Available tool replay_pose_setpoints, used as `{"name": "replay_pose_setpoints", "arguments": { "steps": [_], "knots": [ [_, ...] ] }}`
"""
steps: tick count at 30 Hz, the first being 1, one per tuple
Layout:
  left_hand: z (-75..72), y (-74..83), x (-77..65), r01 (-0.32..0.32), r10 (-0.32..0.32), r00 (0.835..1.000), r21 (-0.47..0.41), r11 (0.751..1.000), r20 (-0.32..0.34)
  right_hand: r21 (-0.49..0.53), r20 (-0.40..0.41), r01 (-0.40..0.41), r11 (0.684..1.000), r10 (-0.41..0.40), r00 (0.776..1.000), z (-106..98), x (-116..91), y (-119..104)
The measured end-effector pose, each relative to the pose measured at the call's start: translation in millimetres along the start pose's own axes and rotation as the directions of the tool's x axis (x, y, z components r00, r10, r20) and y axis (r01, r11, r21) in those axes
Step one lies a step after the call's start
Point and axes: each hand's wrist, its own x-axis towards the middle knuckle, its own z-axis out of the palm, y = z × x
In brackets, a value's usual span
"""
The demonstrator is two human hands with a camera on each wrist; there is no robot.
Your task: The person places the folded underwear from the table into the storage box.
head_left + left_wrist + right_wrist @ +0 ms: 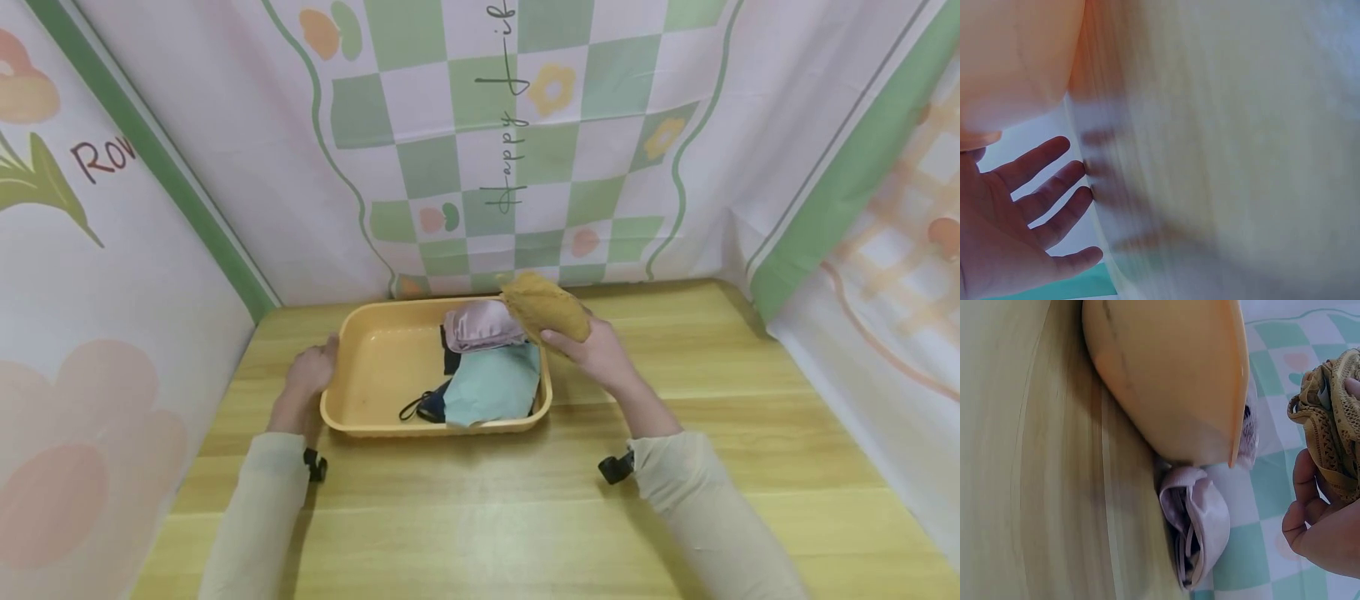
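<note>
My right hand (600,350) grips a folded mustard lace-trimmed undergarment (543,307) above the right end of a shallow orange-yellow plastic bin (367,310). Its lace edging and folds show in the right wrist view. At the bin's left end, my left hand (309,371) rests against the rim. The left wrist view shows its fingers (1054,187) spread and fairly straight below the rim. Inside the bin lie a shiny pink folded cloth item (483,323), a pale mint cloth (495,385), and a dark navy item with a thin loop (433,406).
A pink folded bundle (1200,519) lies on the wooden table (480,517) just outside the bin in the right wrist view. Behind the table hangs a green-and-white checked curtain (487,167), with printed cloth on both sides.
</note>
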Motion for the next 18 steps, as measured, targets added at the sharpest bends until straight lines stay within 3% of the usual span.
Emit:
{"name": "replay_pose_setpoints", "arguments": {
  "steps": [11,14,18],
  "knots": [
    [0.0,-0.5,-1.0,0.005,-0.005,1.0,-0.01,1.0,0.007,0.19,0.025,0.129,0.973,-0.136,0.99,19,3,-12],
    [-0.3,-0.4,-1.2,0.008,-0.007,1.0,-0.011,1.0,0.011,0.186,0.044,0.113,0.976,-0.123,0.991,23,3,-15],
    [-0.3,-0.3,-0.6,0.009,-0.009,1.0,-0.008,1.0,0.014,0.093,0.068,0.08,0.992,-0.087,0.994,27,0,-22]
  ]
}}
